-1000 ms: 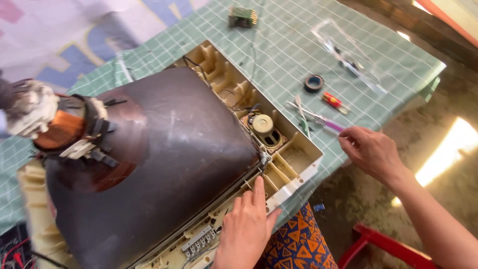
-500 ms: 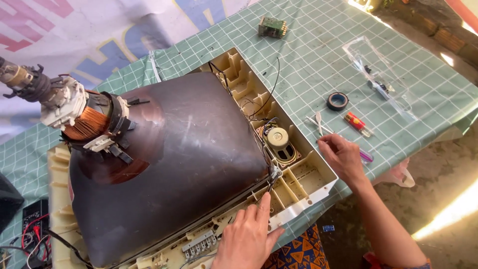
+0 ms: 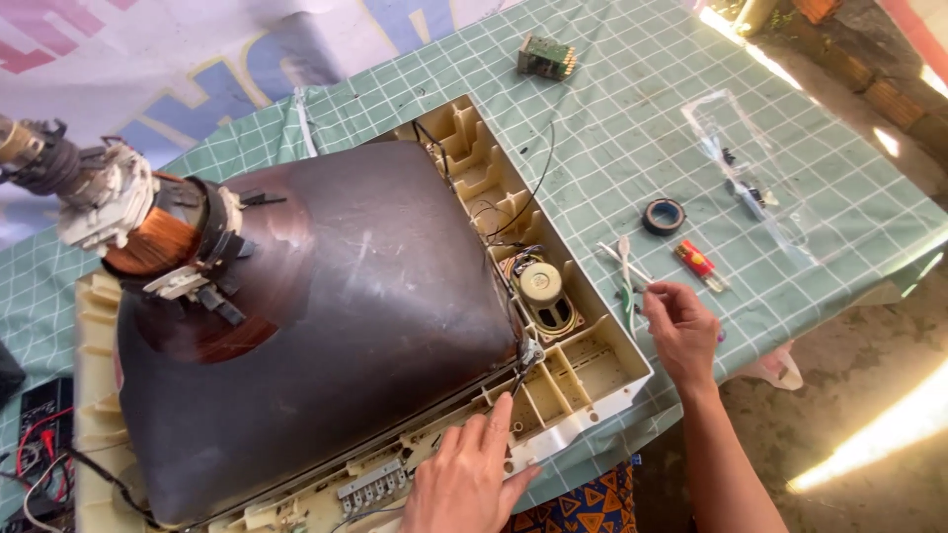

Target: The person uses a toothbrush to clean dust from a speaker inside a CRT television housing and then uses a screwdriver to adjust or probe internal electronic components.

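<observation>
Beige TV frame (image 3: 602, 341) braced by left hand (image 3: 464, 479), flat and open, steadying it; right hand (image 3: 681, 331) pinches near tools (image 3: 629, 276), contents unclear.

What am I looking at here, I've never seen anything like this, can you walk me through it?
This is one picture from a camera worn on a person's head, looking down at their own two hands. On a table with a green checked cloth lies an old tube television, face down with its back cover off: the big dark picture tube sits in a beige plastic frame, with a copper coil around the tube's neck and a small round speaker in the frame. The left hand rests flat on the frame's near edge. The right hand is over the cloth beside the frame, fingers pinched; whether it holds anything is too small to tell. Nearby lie a roll of black tape, a red tool and a small circuit board.
</observation>
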